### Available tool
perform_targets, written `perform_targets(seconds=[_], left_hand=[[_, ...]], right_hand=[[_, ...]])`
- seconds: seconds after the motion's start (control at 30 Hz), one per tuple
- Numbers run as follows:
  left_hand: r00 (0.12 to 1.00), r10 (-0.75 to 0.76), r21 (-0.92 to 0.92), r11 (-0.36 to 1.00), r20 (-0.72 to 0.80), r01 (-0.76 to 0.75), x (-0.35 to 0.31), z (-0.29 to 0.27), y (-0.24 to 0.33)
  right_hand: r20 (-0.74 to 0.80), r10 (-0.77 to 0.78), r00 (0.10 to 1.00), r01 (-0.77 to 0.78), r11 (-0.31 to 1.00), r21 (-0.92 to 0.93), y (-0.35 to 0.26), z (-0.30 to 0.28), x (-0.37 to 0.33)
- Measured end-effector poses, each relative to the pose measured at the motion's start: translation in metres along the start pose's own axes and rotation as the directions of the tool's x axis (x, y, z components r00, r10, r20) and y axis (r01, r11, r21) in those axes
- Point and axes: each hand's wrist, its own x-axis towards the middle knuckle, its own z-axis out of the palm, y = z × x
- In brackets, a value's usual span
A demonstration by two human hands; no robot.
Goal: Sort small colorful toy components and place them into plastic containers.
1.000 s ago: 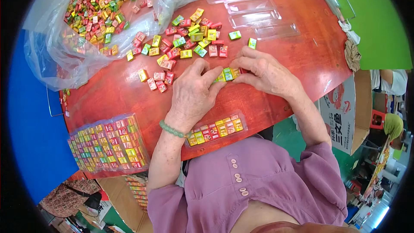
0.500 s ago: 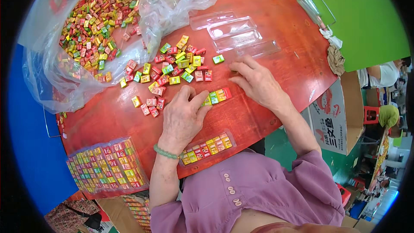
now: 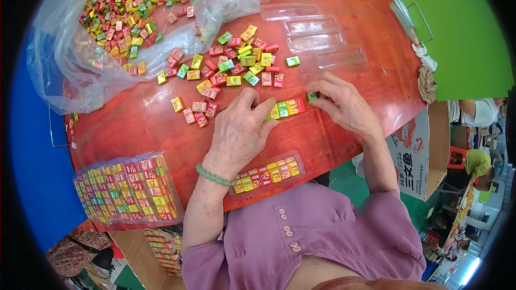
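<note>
My left hand point(image 3: 240, 129) lies on the red round table point(image 3: 344, 134), fingers curled at the left end of a short row of small coloured packets point(image 3: 286, 108). My right hand point(image 3: 344, 104) pinches a green packet point(image 3: 312, 96) at the row's right end. Loose packets point(image 3: 231, 70) in red, yellow and green are scattered just beyond both hands. A filled clear tray of packets point(image 3: 267, 172) rests near the table's front edge, by my left wrist with its green bead bracelet point(image 3: 212, 175).
A big clear plastic bag point(image 3: 134, 16) full of packets spreads over the far left. Empty clear trays point(image 3: 317, 35) lie at the far right. A stack of filled trays point(image 3: 126, 188) sits at the near left. A cardboard box point(image 3: 416, 156) stands right of the table.
The view has shifted a little. My right hand has brought a green packet to the right end of the row; my left hand stays at the row's left end.
</note>
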Motion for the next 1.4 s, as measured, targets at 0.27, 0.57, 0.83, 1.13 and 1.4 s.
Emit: perform_targets(seconds=[0.27, 0.57, 0.83, 1.13, 1.4], left_hand=[[0.999, -0.016, 0.020, 1.000, 0.035, 0.015, 0.000, -0.001, 0.002], [0.998, -0.035, 0.007, 0.999, 0.053, 0.034, 0.001, 0.000, 0.005], [0.998, -0.020, 0.027, 0.999, 0.065, 0.018, 0.001, -0.001, 0.002], [0.997, -0.003, 0.070, 0.998, 0.077, -0.002, 0.003, 0.000, 0.006], [0.998, 0.061, 0.104, 0.993, 0.025, -0.063, 0.002, 0.006, 0.005]], right_hand=[[0.197, 0.049, 0.979, -0.074, 0.990, 0.120, -0.015, -0.005, -0.006], [-0.189, -0.016, 0.982, -0.068, 0.901, -0.428, 0.036, -0.021, 0.006], [-0.193, -0.072, 0.979, -0.007, 0.924, -0.381, 0.002, 0.000, -0.014], [-0.050, -0.093, 0.994, 0.079, 0.969, -0.233, -0.020, 0.021, -0.018], [0.036, -0.120, 0.992, 0.123, 0.988, -0.096, -0.014, 0.026, -0.010]])
